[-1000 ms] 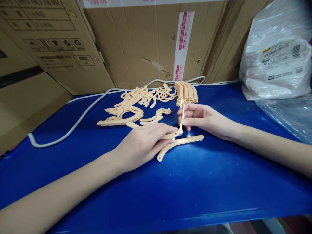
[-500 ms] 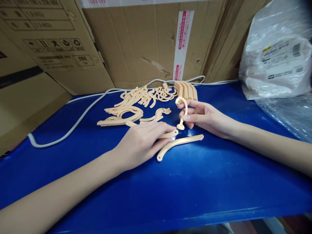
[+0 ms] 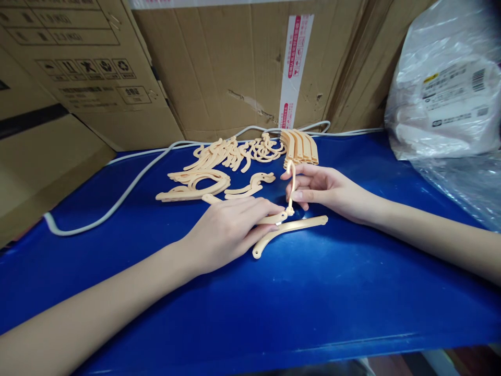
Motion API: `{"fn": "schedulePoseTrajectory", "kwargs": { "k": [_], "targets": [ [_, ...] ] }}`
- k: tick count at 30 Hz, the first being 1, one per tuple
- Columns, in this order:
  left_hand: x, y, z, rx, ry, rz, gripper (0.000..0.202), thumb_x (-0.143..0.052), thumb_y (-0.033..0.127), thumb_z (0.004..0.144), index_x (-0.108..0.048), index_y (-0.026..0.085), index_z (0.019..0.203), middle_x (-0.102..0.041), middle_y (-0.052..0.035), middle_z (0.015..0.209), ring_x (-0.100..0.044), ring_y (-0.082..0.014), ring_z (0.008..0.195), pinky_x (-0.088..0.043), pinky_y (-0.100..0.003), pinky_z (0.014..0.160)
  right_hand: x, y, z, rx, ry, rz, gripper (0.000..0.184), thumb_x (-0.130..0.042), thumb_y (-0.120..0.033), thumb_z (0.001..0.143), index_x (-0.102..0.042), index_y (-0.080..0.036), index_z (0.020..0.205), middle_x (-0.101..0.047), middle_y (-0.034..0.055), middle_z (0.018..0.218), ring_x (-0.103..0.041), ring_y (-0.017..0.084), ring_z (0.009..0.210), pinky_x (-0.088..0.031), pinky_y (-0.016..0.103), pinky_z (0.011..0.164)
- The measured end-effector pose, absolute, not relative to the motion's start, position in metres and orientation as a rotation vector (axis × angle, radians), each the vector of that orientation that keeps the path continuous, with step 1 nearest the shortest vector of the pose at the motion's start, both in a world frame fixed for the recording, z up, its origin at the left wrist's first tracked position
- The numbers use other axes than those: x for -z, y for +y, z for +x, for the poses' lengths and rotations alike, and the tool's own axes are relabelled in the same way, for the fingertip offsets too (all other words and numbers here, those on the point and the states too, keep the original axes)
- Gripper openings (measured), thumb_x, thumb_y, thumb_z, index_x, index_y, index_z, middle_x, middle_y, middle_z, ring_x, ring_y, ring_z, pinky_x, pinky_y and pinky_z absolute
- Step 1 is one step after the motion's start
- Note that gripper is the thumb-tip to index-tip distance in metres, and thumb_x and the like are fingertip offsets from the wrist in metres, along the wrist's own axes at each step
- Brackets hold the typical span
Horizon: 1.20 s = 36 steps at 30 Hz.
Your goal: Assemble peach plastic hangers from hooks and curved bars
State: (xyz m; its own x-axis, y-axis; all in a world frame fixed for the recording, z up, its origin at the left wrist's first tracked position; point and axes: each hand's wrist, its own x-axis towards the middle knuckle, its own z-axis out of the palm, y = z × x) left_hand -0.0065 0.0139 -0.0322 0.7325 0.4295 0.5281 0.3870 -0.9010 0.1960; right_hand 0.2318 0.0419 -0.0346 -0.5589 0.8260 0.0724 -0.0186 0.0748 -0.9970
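My left hand (image 3: 235,227) pinches a cream plastic hanger arm (image 3: 274,218), whose end with a hole sticks out past the fingertips. Between thumb and fingers, my right hand (image 3: 313,185) grips a cream hanger hook (image 3: 293,190), curved end up. The hook's lower end is at the tip of the held arm; whether the two are joined I cannot tell. In front of both hands a loose curved hanger arm (image 3: 291,227) lies on the blue table. Behind the left hand are a few more cream pieces (image 3: 250,185), partly hidden by it.
Farther back lie a pile of cream arms (image 3: 219,154), a heap of hooks (image 3: 268,149) and a stack of curved arms (image 3: 301,146). A white cable (image 3: 133,196) crosses the blue table (image 3: 313,303). Cardboard boxes (image 3: 219,68) stand behind; a plastic-wrapped bundle (image 3: 446,99) sits at right.
My right hand has lowered the hook slightly to the left and turned it, so its foot now meets the end of the held arm. The left hand has barely moved.
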Motion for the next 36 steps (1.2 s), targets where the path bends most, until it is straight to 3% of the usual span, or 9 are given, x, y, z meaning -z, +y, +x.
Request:
{"fn": "schedulePoseTrajectory", "kwargs": {
  "k": [19, 25, 32, 36],
  "targets": [
    [0.0320, 0.0132, -0.0043, -1.020, 0.621, 3.043, 0.017, -0.056, 0.019, 0.094, -0.066, 0.014, 0.107, -0.076, -0.0041, 0.095, -0.071, -0.0151, 0.083, -0.054, -0.027, 0.074, 0.0289, 0.0389, 0.2284, -1.558, -1.651, -0.849, 0.027, -0.071, -0.022, 0.080, -0.051, -0.018, 0.098, -0.060, -0.0050, 0.071, -0.053, 0.006, 0.054, -0.046, 0.022, 0.054],
    [0.0279, 0.0110, -0.0011, -1.016, 0.658, 3.024, 0.021, -0.052, 0.024, 0.096, -0.066, 0.016, 0.110, -0.075, -0.0038, 0.095, -0.070, -0.0145, 0.082, -0.054, -0.027, 0.073, 0.0303, 0.0374, 0.2254, -1.501, -1.675, -0.870, 0.028, -0.077, -0.020, 0.073, -0.050, -0.019, 0.083, -0.056, -0.0045, 0.073, -0.052, 0.007, 0.061, -0.047, 0.021, 0.055],
    [0.0274, 0.0109, -0.0029, -1.005, 0.776, 2.951, 0.019, -0.055, 0.021, 0.094, -0.066, 0.016, 0.109, -0.074, -0.0028, 0.094, -0.068, -0.0151, 0.085, -0.052, -0.028, 0.079, 0.0326, 0.0383, 0.2275, -1.457, -1.582, -0.881, 0.026, -0.071, -0.019, 0.079, -0.055, -0.017, 0.099, -0.059, -0.0045, 0.074, -0.051, 0.006, 0.056, -0.045, 0.021, 0.055],
    [0.0261, 0.0097, -0.0025, -1.034, 1.016, 2.861, 0.017, -0.052, 0.025, 0.095, -0.065, 0.017, 0.104, -0.074, -0.0032, 0.096, -0.066, -0.0153, 0.079, -0.049, -0.028, 0.073, 0.0333, 0.0403, 0.2285, -1.484, -1.556, -0.857, 0.030, -0.071, -0.019, 0.078, -0.056, -0.017, 0.103, -0.060, -0.0037, 0.077, -0.050, 0.006, 0.056, -0.044, 0.022, 0.055]
  ]
}}
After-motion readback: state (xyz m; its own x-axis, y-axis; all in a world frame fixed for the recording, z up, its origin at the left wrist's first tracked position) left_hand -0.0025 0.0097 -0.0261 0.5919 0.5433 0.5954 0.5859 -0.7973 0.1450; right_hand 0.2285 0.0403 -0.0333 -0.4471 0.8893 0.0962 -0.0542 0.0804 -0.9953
